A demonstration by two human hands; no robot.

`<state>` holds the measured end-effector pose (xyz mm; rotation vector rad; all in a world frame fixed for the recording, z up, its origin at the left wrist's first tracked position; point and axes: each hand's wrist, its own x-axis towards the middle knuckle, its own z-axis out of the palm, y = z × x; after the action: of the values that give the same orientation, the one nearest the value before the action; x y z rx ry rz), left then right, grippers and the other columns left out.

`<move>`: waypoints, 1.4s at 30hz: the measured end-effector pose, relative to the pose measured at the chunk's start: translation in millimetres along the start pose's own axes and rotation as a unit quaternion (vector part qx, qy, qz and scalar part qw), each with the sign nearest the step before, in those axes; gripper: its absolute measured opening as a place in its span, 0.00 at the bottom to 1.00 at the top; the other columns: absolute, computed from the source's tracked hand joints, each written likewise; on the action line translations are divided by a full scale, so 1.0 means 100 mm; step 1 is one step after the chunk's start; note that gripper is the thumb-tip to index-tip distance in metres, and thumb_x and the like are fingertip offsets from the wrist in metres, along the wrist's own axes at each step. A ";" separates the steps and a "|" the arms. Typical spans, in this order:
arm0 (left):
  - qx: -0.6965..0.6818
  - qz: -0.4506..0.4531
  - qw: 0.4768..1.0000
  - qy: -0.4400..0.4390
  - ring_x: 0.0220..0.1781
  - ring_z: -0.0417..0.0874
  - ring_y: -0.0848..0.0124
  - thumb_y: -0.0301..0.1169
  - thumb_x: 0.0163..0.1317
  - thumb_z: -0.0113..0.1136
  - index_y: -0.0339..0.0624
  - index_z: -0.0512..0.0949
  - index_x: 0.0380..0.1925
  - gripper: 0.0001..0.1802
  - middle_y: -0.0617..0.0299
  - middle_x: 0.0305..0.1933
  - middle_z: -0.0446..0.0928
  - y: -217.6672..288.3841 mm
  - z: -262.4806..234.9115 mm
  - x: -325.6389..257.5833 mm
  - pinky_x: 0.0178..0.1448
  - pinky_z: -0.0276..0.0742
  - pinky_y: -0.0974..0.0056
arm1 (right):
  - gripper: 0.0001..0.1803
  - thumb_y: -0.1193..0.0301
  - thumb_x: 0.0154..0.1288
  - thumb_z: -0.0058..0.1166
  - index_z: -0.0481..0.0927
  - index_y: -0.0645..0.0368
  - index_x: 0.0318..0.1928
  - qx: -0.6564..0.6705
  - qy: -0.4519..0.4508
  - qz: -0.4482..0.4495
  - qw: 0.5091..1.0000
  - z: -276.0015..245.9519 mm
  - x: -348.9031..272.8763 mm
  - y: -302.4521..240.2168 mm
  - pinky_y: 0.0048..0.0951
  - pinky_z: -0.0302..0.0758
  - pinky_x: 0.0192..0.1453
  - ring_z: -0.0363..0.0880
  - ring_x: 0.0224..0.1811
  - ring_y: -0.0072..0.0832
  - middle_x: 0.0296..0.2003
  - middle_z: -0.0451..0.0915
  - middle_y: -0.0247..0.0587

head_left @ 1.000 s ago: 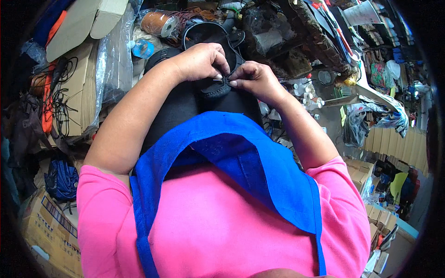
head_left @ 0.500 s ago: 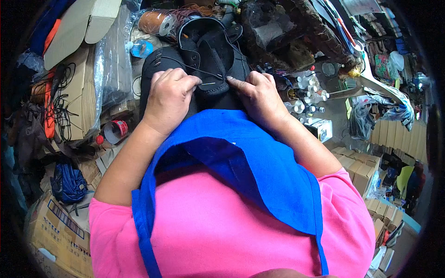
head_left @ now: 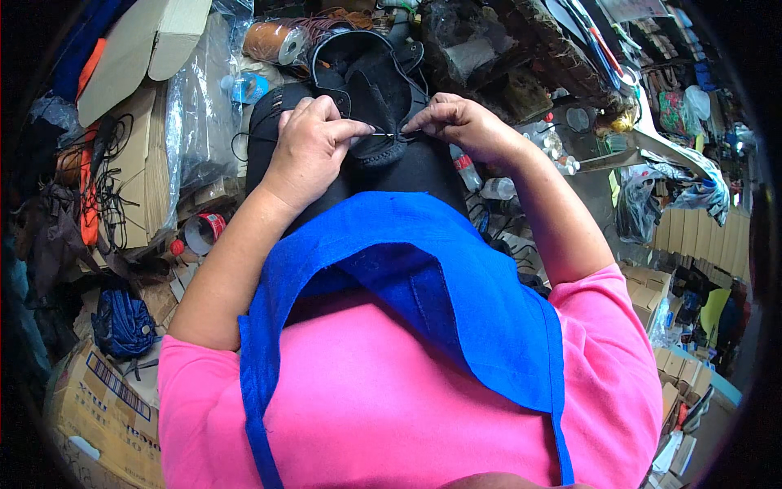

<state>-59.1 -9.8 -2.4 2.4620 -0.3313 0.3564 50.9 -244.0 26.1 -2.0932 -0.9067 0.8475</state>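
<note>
The black shoe (head_left: 380, 151) lies at the far edge of the lap (head_left: 425, 178), rounded end toward the blue apron (head_left: 391, 218). The left hand (head_left: 311, 148) pinches a needle (head_left: 383, 134); the right hand (head_left: 466, 129) pinches beside it (on what, I cannot tell). Bottles (head_left: 467, 173) crowd the lap's right edge; cardboard (head_left: 137, 175) stands left.

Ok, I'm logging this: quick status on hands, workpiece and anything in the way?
Left hand at one end of thin pale needle, right hand near the other. Black shoe on thighs, toe toward blue apron. Apron not covering shoe.
</note>
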 end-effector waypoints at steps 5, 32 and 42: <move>0.012 -0.011 1.000 -0.004 0.38 0.73 0.66 0.24 0.48 0.63 0.57 0.85 0.32 0.13 0.66 0.29 0.68 -0.01 0.00 0.01 0.44 0.66 0.60 | 0.16 0.81 0.59 0.51 0.85 0.51 0.44 0.003 -0.014 -0.010 1.000 -0.03 0.04 0.00 0.23 0.68 0.49 0.69 0.40 0.23 0.31 0.69 0.31; -0.023 0.020 0.999 -0.045 0.39 0.74 0.67 0.24 0.48 0.65 0.55 0.85 0.34 0.12 0.67 0.28 0.73 -0.11 0.07 0.06 0.47 0.65 0.61 | 0.14 0.76 0.59 0.59 0.84 0.55 0.47 0.108 -0.009 0.026 0.994 0.07 0.01 0.13 0.22 0.70 0.47 0.73 0.39 0.19 0.32 0.75 0.30; -0.017 0.097 0.995 -0.026 0.41 0.75 0.65 0.24 0.45 0.65 0.51 0.83 0.31 0.11 0.67 0.29 0.75 0.01 -0.05 0.14 0.47 0.65 0.60 | 0.14 0.77 0.59 0.59 0.83 0.57 0.47 0.067 0.018 0.043 0.997 0.10 -0.02 0.01 0.21 0.73 0.47 0.76 0.39 0.17 0.36 0.80 0.29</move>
<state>-46.6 -9.4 6.5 2.4144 -0.5965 0.3653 42.1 -242.6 20.4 -2.0360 -0.7261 0.8869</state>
